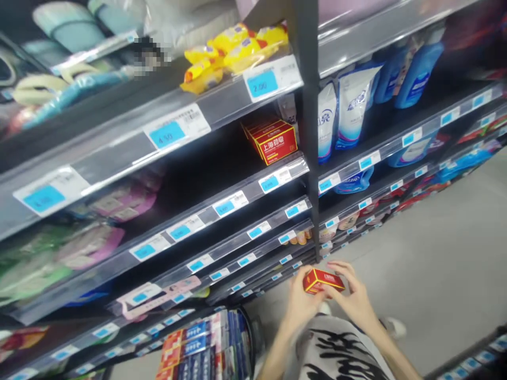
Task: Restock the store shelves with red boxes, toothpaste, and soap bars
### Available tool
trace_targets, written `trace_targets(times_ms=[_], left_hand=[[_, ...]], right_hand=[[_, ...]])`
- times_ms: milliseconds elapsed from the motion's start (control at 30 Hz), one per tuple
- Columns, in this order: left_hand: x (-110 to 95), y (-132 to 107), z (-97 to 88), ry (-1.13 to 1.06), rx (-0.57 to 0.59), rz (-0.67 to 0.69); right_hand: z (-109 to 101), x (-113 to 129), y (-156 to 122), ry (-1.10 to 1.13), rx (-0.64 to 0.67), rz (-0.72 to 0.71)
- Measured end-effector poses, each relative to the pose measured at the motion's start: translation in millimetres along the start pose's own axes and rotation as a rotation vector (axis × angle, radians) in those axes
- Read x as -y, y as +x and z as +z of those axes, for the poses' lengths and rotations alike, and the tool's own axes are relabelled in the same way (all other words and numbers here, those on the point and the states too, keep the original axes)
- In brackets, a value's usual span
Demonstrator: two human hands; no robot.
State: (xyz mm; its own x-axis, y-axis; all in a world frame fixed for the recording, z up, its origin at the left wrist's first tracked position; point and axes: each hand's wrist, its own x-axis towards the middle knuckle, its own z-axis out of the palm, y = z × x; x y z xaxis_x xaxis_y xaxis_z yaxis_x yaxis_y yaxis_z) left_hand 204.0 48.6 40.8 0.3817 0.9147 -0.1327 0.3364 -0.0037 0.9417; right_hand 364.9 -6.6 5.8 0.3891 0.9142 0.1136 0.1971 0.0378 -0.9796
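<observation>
A small red cardboard box with yellow edges [324, 281] sits between a person's two bare hands, low in front of the body, beside tall black shelving [311, 116] in a store aisle. From left, pink plastic-wrapped packages [130, 200] lie grouped by kind, while a stack of red, white and blue cartons [198, 348] stands low down, packed tight, it seems, to save room. Higher up, shiny yellow packets [237, 50] lie loosely heaped, probably too soft to stand; white-and-blue price labels [263, 82] line the shelf edges, apparently to be read from the aisle. Below, red cartons with pale lettering [279, 142] show their printed ends outward, likely for the same reason. The left hand [301, 293] closes on the held box's left end; the right hand [353, 293] curls about its right end, thumb along the near side, fingers parted little wider than the box. The two-ended hold likely steadies it and leaves much of its printed face uncovered. Farther right, white-and-blue plastic pouches [354, 108] stand near blue plastic bottles [420, 79], apparently sorted by shape. The box itself shows a red left end marked in yellow, bright yellow borders, then a long red face with lettering too small to make out, sloping slightly down to the right.
</observation>
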Motion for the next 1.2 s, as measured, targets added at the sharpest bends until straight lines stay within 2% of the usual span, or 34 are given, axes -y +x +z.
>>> trace_targets(times_ms=[167, 300, 467, 567, 633, 733, 833, 967, 1067, 1200], left_hand=[[13, -7, -5.8, -0.284, 0.048, -0.004], [11, -7, -26.4, -0.155, 0.126, 0.058], [-20, 1, -63.5, 0.139, 0.245, 0.107], [-44, 5, -81.6, 0.242, 0.328, 0.152], [-57, 8, -93.6, 0.240, 0.340, 0.206], [-75, 16, -117.2, 0.197, 0.225, 0.288], [-98, 27, -145.7, 0.164, -0.010, 0.403], [-138, 49, -173.2, 0.211, -0.354, 0.652], [-168, 74, -177.3, 0.257, -0.521, 0.822], [-202, 111, -165.4, 0.306, -0.629, 0.944]], right_hand=[[5, -5, -14, 0.176, 0.076, 0.248], [8, -2, -22, 0.224, -0.074, 0.256], [10, 17, -27, 0.214, -0.188, 0.243], [11, 31, -28, 0.260, -0.168, 0.219], [12, 37, -27, 0.310, -0.113, 0.175], [12, 39, -25, 0.377, -0.055, 0.125], [10, 28, -25, 0.399, -0.067, 0.157], [4, 1, -27, 0.433, -0.113, 0.265], [-1, -13, -29, 0.452, -0.146, 0.323], [-7, -16, -31, 0.448, -0.145, 0.349]])
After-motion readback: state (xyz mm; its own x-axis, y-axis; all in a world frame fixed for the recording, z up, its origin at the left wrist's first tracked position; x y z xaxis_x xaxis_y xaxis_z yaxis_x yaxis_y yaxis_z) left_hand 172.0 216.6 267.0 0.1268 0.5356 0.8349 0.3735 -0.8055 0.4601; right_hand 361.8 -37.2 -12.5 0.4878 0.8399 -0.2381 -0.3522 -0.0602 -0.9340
